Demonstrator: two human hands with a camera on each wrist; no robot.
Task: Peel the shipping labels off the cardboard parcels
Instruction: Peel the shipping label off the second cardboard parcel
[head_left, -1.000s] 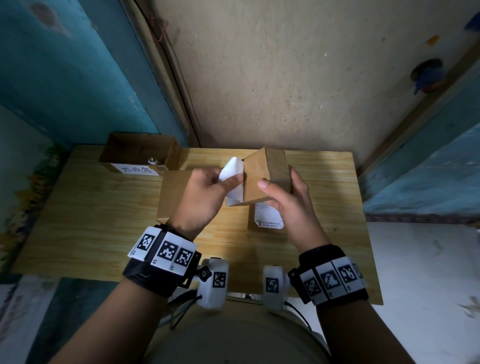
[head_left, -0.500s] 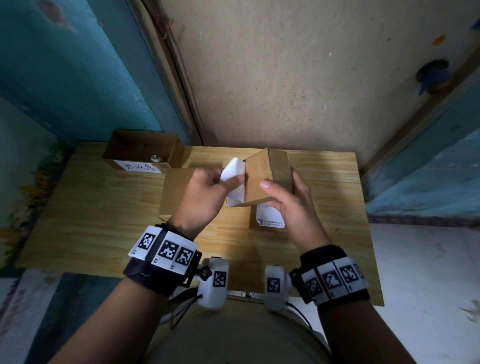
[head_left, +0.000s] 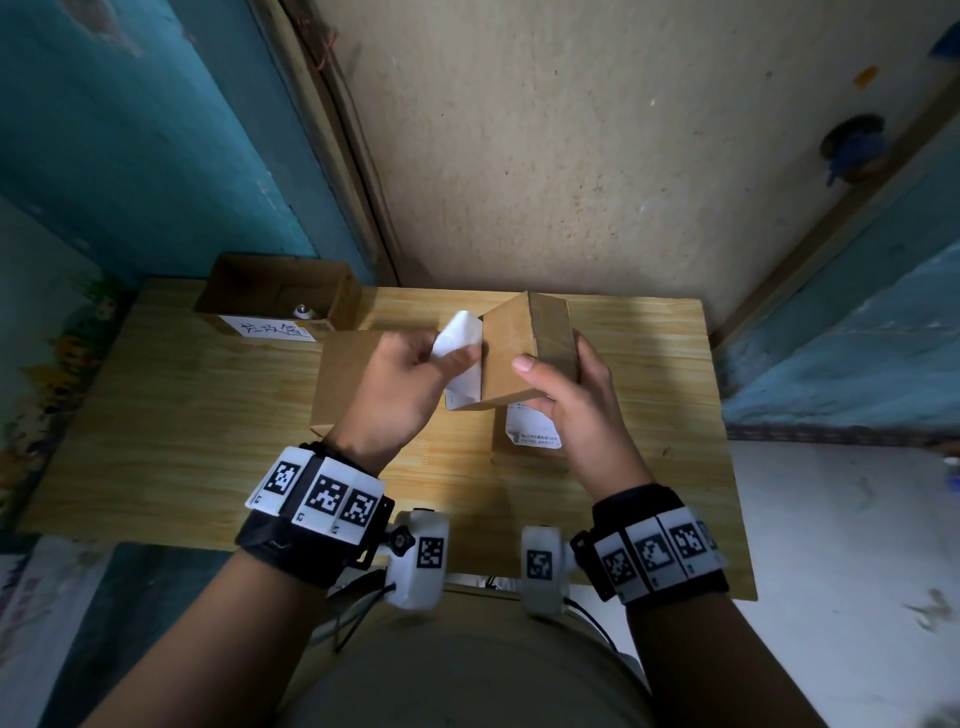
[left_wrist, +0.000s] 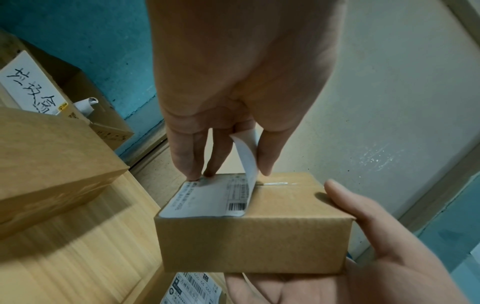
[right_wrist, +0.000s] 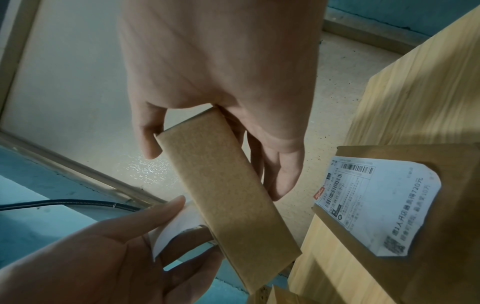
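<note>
The wooden table (head_left: 182, 415) in front of me has a pale, striped grain. At its far left corner stands an open cardboard box (head_left: 249, 291) with a white slip (head_left: 272, 329) of handwriting on its near wall. Something small and white (head_left: 304, 312) lies inside; I cannot tell what it is. A teal wall (head_left: 130, 156) rises past the table's left edge, and a beige speckled surface (head_left: 571, 156) lies beyond the far edge. A black cable (right_wrist: 64, 202) runs along a pale wooden strip, off the table
</note>
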